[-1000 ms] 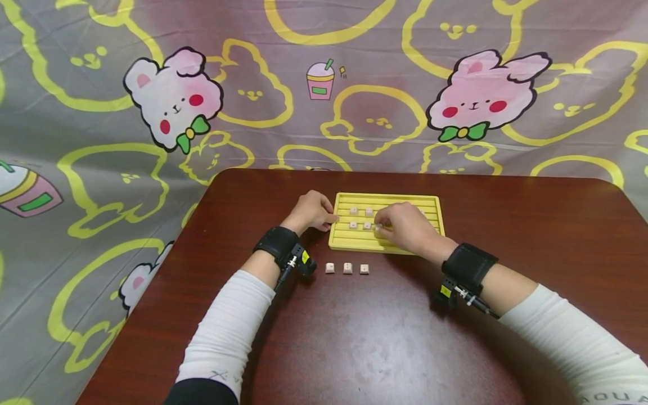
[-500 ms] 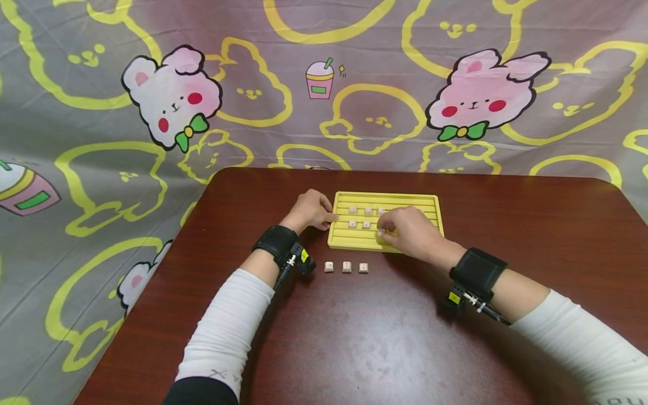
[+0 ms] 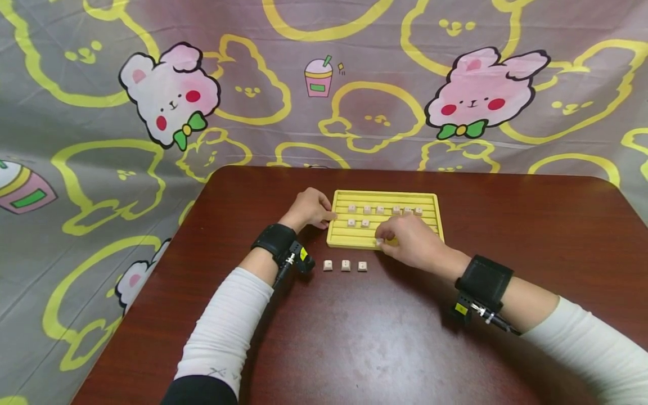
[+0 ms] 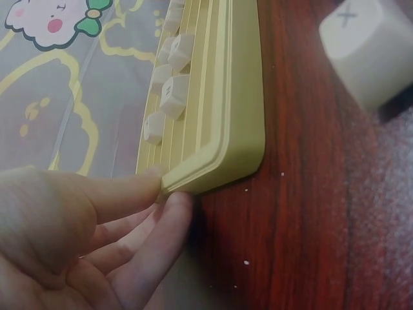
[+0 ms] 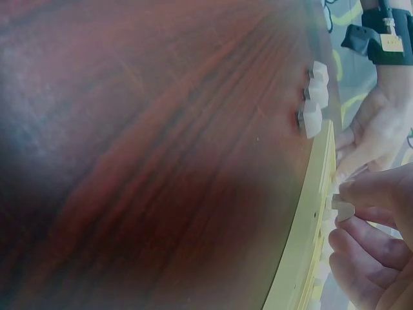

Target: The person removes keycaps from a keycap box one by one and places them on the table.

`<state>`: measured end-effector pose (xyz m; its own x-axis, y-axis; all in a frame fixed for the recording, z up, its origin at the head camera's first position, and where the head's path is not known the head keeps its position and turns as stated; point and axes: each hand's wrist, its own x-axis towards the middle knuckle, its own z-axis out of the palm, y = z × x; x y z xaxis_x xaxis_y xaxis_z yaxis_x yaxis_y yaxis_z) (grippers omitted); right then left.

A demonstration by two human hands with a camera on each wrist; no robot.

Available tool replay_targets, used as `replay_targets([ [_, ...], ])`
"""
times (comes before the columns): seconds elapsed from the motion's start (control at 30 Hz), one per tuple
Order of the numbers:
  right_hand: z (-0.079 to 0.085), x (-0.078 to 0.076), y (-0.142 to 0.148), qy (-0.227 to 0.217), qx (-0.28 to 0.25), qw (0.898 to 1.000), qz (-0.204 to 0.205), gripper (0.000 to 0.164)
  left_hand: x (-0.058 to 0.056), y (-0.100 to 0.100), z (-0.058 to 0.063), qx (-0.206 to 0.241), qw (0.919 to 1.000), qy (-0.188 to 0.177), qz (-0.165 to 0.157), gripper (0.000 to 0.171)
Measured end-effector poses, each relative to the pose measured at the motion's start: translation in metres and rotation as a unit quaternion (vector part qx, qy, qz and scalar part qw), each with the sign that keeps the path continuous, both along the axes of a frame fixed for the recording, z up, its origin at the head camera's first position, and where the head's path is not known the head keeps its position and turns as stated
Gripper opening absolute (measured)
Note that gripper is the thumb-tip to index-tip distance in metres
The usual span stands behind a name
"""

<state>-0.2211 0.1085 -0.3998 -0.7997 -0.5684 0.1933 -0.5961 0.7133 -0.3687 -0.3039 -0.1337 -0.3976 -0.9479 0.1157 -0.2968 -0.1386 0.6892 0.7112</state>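
Observation:
My left hand pinches the left edge of a yellow ridged tray; in the left wrist view the thumb lies on top of the tray's rim and a finger lies under it. Over the tray's front part, my right hand pinches a small white keycap between thumb and fingertip. Several white keycaps stand in the tray's back row, such as the leftmost keycap. Two more, including a left keycap, stand in the row in front of it.
Three loose keycaps lie in a line on the brown table, just in front of the tray. One close keycap shows an X in the left wrist view. A patterned cloth hangs behind the table.
My right hand has moved from the second row toward the tray's front edge with the keycap, uncovering keycaps in the back row. My left hand stays at the tray's edge.

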Motion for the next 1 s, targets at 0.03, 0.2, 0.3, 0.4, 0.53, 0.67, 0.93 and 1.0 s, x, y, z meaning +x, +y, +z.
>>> replay_targets([
  [0.03,0.000,0.001,0.000,-0.003,-0.001,1.000,0.001,0.009,0.000,0.000,0.000,0.000,1.0000,0.000,0.000,0.023],
  [0.2,0.001,0.006,-0.001,-0.010,0.001,1.000,0.006,0.009,0.000,0.000,0.001,0.001,1.0000,-0.001,0.003,0.023],
  [0.3,0.000,0.008,0.000,-0.008,0.000,1.000,0.009,0.009,0.000,0.000,0.001,0.004,1.0000,0.001,0.003,0.022],
  [0.4,-0.001,0.011,0.001,-0.007,-0.001,1.000,0.010,0.009,0.001,0.000,0.002,0.002,1.0000,0.003,0.001,0.022],
  [0.53,-0.003,0.014,0.001,-0.009,-0.002,1.000,0.014,0.007,0.002,0.001,0.002,0.000,1.0000,0.005,0.000,0.022],
  [0.67,-0.004,0.015,0.001,-0.015,-0.003,1.000,0.018,0.005,0.001,0.001,0.001,-0.002,1.0000,0.004,0.001,0.022],
  [0.93,-0.007,0.018,0.000,-0.019,-0.009,1.000,0.023,0.009,0.002,0.001,0.002,0.000,1.0000,0.001,0.004,0.022],
  [1.0,-0.008,0.019,0.000,-0.021,-0.011,0.999,0.024,0.009,0.002,0.001,0.002,0.001,1.0000,0.002,0.004,0.022],
])
